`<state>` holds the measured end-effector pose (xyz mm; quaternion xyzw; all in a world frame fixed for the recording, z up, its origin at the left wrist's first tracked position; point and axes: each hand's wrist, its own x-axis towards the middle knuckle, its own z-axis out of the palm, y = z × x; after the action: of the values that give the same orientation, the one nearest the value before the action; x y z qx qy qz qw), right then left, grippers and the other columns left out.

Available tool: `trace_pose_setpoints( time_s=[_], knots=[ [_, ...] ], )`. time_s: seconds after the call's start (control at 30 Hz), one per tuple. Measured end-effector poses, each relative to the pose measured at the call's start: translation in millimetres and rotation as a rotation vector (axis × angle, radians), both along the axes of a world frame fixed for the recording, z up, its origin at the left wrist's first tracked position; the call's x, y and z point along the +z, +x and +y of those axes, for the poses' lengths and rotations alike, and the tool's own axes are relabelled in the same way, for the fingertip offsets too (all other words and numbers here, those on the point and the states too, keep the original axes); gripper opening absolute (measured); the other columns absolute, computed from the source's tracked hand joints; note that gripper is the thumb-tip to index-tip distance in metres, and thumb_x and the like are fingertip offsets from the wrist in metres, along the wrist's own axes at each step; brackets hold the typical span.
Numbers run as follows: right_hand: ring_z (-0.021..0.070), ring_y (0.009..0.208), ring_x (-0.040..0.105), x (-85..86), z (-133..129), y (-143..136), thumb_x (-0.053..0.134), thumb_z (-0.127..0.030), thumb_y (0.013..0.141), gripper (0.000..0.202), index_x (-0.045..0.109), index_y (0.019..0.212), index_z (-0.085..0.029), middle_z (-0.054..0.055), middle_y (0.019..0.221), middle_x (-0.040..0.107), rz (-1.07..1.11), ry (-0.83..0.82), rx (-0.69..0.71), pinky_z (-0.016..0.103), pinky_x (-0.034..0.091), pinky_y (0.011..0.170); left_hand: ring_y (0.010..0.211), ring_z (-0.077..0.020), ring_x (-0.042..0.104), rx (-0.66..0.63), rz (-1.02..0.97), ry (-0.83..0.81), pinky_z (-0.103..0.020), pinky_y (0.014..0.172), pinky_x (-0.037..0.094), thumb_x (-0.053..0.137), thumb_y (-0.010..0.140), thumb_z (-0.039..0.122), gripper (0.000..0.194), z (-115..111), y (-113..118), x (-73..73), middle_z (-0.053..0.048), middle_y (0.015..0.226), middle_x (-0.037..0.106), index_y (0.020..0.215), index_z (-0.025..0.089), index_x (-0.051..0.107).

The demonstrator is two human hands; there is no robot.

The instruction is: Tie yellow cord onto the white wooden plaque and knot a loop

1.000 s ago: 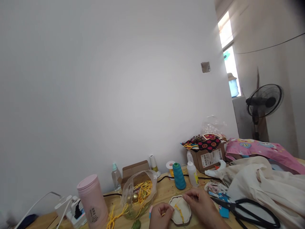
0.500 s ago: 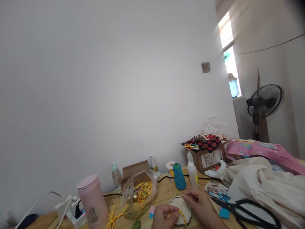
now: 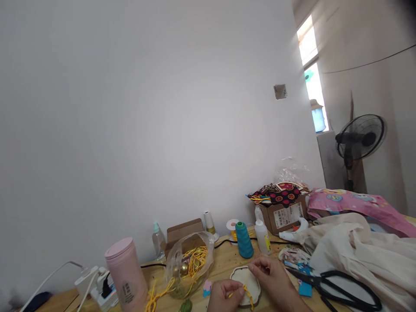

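Near the bottom edge, my left hand (image 3: 226, 295) is closed in a pinch on a yellow cord (image 3: 248, 296), whose knotted end hangs over a pale, scallop-edged piece (image 3: 251, 277). My right hand (image 3: 272, 279) is over the right side of that piece, thumb and fingertips pressed together near its upper edge; what they grip, if anything, is too small to make out. A teal thread cone (image 3: 244, 240) and a white glue bottle (image 3: 263, 237) stand just behind the hands.
Black scissors (image 3: 334, 288) lie at right beside cream cloth (image 3: 344, 247). Behind is a filled cardboard box (image 3: 286, 216). Left of the hands are a plastic bag (image 3: 190, 264) with yellow cord, a pink tumbler (image 3: 126, 275) and a power strip (image 3: 105, 297).
Both hands keep nearly the same place and pose. The hanging end of the yellow cord has shifted slightly.
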<state>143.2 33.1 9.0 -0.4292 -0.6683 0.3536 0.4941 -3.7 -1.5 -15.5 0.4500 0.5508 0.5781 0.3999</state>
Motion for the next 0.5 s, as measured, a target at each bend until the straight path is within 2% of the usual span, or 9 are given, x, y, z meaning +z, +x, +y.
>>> trace_pose_setpoints(
  time_s=[0.17, 0.3, 0.4, 0.5],
  knots=[
    [0.0140, 0.054, 0.049, -0.4, 2, -1, 0.050, -0.035, 0.063, 0.026, 0.060, 0.056, -0.013, 0.002, 0.055, 0.057, 0.126, -0.077, 0.045, 0.022, 0.037, 0.049, 0.046, -0.0149, 0.055, -0.094, -0.070, -0.016, -0.026, 0.051, 0.041, 0.071, 0.037, 0.041, 0.036, 1, 1, 1.1, -0.003, 0.048, 0.065, 0.055, 0.011, 0.063],
    [0.0144, 0.056, 0.050, 2.1, -1, -1, 0.052, -0.037, 0.062, 0.026, 0.060, 0.058, -0.013, 0.001, 0.055, 0.058, 0.156, -0.137, 0.100, 0.022, 0.038, 0.051, 0.050, -0.0164, 0.056, -0.079, -0.031, 0.007, -0.026, 0.051, 0.042, 0.071, 0.037, 0.041, 0.033, -3, 4, 11.4, -0.004, 0.050, 0.065, 0.052, 0.012, 0.063],
    [0.0142, 0.060, 0.051, 1.0, -6, -3, 0.054, -0.031, 0.061, 0.020, 0.060, 0.065, -0.013, 0.002, 0.062, 0.059, 0.111, -0.148, 0.193, 0.021, 0.039, 0.053, 0.049, -0.0168, 0.055, -0.080, 0.045, 0.026, -0.026, 0.050, 0.042, 0.069, 0.041, 0.042, 0.031, -4, 4, 16.4, -0.004, 0.048, 0.065, 0.051, 0.012, 0.065],
    [0.0126, 0.057, 0.049, -4.5, -11, -6, 0.057, -0.024, 0.056, 0.016, 0.062, 0.068, -0.014, 0.000, 0.060, 0.058, -0.036, -0.129, 0.230, 0.019, 0.036, 0.049, 0.051, -0.0175, 0.055, -0.063, 0.076, 0.040, -0.027, 0.052, 0.042, 0.067, 0.043, 0.042, 0.032, -1, 1, 13.1, -0.005, 0.050, 0.065, 0.051, 0.011, 0.065]
  ],
)
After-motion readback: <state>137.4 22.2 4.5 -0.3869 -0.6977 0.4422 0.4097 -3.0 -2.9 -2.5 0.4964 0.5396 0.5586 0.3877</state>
